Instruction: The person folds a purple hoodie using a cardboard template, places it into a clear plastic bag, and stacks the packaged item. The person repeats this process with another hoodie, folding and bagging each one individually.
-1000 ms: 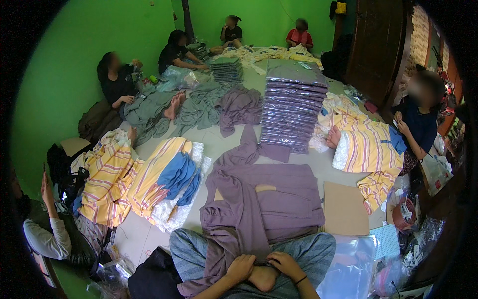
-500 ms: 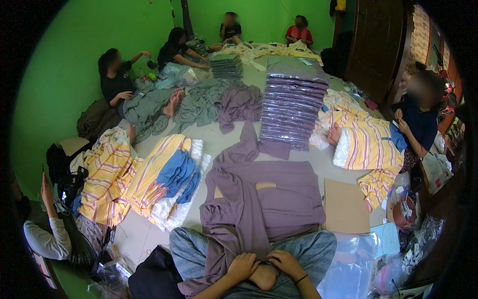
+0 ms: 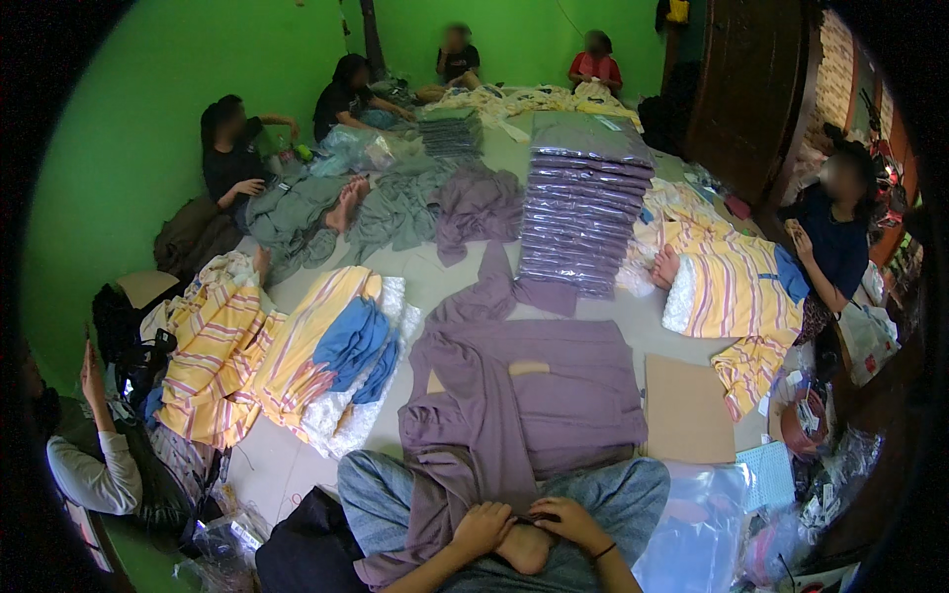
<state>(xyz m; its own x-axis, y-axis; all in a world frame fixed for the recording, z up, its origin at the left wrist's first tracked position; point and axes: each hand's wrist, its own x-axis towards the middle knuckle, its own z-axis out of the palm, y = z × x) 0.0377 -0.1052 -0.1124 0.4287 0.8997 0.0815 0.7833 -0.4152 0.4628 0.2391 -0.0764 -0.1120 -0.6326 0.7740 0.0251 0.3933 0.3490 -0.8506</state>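
A mauve knit garment (image 3: pixel 474 425) trails from the floor over my crossed legs into my lap. My left hand (image 3: pixel 482 527) is closed on its near part, knuckles up. Beside it, my right hand (image 3: pixel 565 522) has its fingers bent and pressed together at the garment's edge. A small dark strip shows between the two sets of fingertips, too small to make out. Just below the hands is my bare foot (image 3: pixel 524 550). In front of my knees another mauve garment (image 3: pixel 578 395) lies spread flat, with brown card showing at its neck.
A tall stack of bagged mauve garments (image 3: pixel 583 208) stands ahead. To the right are a brown card sheet (image 3: pixel 689 407) and clear plastic bags (image 3: pixel 692 529). Striped yellow garments (image 3: pixel 316 346) lie left, a black bag (image 3: pixel 308 544) near my left knee. Several people sit around the room.
My hands stay almost in place, with a slight shift of the right fingers. At the back left, two people have moved their arms; the person at right has leaned and shifted a hand.
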